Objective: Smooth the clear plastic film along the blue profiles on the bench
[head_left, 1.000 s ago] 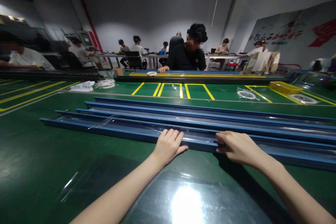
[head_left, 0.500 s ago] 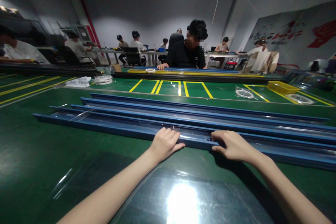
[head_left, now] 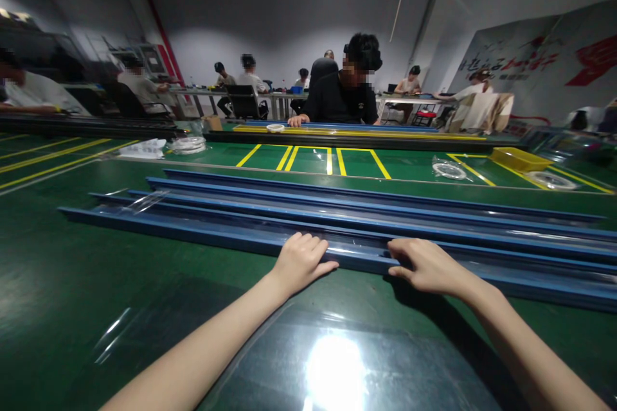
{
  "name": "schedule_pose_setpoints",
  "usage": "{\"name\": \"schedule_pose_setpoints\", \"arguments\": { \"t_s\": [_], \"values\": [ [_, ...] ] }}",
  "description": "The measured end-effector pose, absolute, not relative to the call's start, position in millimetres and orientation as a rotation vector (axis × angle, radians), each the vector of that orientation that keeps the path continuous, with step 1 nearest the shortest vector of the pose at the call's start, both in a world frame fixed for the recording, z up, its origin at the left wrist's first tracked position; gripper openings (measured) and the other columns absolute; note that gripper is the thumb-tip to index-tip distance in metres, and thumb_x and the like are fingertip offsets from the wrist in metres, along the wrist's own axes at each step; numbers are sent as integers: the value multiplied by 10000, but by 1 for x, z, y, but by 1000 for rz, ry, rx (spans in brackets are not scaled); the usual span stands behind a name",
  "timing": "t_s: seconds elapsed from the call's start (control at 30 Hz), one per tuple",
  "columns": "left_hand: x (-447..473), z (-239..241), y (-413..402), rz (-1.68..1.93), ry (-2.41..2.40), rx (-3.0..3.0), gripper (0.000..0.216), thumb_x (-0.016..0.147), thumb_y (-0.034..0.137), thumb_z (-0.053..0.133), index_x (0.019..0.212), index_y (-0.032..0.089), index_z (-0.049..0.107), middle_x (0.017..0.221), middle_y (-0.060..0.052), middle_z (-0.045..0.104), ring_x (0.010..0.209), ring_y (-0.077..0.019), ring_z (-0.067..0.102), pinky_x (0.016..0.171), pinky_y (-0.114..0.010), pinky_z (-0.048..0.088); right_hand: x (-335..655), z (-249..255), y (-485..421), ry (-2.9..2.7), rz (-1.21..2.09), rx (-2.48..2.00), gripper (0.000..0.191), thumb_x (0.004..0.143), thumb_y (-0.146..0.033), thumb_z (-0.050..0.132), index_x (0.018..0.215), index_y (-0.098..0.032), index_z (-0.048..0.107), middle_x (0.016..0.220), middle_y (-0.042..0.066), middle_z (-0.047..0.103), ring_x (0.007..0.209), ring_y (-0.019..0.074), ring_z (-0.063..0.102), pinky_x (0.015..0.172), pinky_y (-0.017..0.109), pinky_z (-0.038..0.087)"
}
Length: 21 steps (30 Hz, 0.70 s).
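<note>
Several long blue profile rails lie side by side across the green table, partly under clear film. My left hand (head_left: 301, 260) rests on the near edge of the closest blue rail (head_left: 193, 235), fingers curled over its top and thumb against its side. My right hand (head_left: 424, 264) grips the same rail a little to the right, fingers over the top and thumb stretched along the front face. A sheet of clear film (head_left: 308, 353) lies on the table under my forearms.
Another rail (head_left: 357, 139) with a yellow strip lies across the far side, where a person in black sits. A yellow tray (head_left: 523, 159) and bagged white coils (head_left: 448, 170) are at the right; more bags (head_left: 186, 144) at the left. Other people sit at tables behind.
Both hands have stayed on the near rail. The left hand's fingers have curled a little more over the top, and the view has shifted slightly.
</note>
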<state>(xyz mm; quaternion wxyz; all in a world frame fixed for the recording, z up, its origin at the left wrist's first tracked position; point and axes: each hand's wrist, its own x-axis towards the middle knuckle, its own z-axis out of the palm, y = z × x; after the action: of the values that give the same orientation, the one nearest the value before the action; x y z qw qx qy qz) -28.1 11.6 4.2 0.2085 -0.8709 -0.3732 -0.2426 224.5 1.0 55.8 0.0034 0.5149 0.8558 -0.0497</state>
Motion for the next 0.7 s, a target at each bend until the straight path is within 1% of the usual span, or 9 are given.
{"name": "schedule_pose_setpoints", "arguments": {
  "t_s": [0.47,0.6,0.7],
  "values": [
    [-26,5,11,-718,-1149,-2436,392,763,536,452,626,170,489,656,-8,552,631,-147,490,560,-278,296,222,58,-1,2656,-145,1642,153,718,-329,491,655,-199,442,684,26,562,611,158,500,516,240,265],
    [-26,8,9,-773,-1195,-2503,360,759,525,469,714,171,512,750,-7,574,680,-145,501,587,-276,311,223,57,0,2665,-141,1643,164,717,-338,495,650,-200,436,678,22,561,605,157,495,510,240,258],
    [-27,10,8,-844,-1214,-2534,307,780,477,474,773,172,512,761,4,577,681,-136,507,595,-270,317,223,57,-1,2677,-147,1641,165,715,-339,498,652,-200,436,678,22,559,613,157,495,516,239,260]
  ]
}}
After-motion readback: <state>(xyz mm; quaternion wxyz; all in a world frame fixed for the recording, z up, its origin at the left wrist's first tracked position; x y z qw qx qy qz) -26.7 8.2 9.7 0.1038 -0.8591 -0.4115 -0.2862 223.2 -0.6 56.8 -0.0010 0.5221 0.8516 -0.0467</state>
